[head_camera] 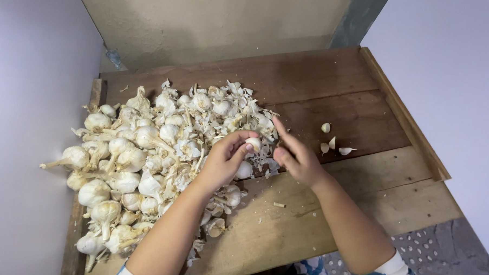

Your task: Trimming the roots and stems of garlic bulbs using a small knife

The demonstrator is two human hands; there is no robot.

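Garlic clove point(254, 144) sat pinched in the left hand point(225, 161) fingertips above the tabletop point(333, 205), the heap of garlic bulbs point(137, 157) at nine o'clock. Right hand point(296, 158) hovered spread beside it; peeling likely wanted a light, steady pinch.

Our forearms are bare down to the fingers; well back from them, short white sleeves with a blue pattern edge our left hand point(223, 157) and right hand point(298, 161).
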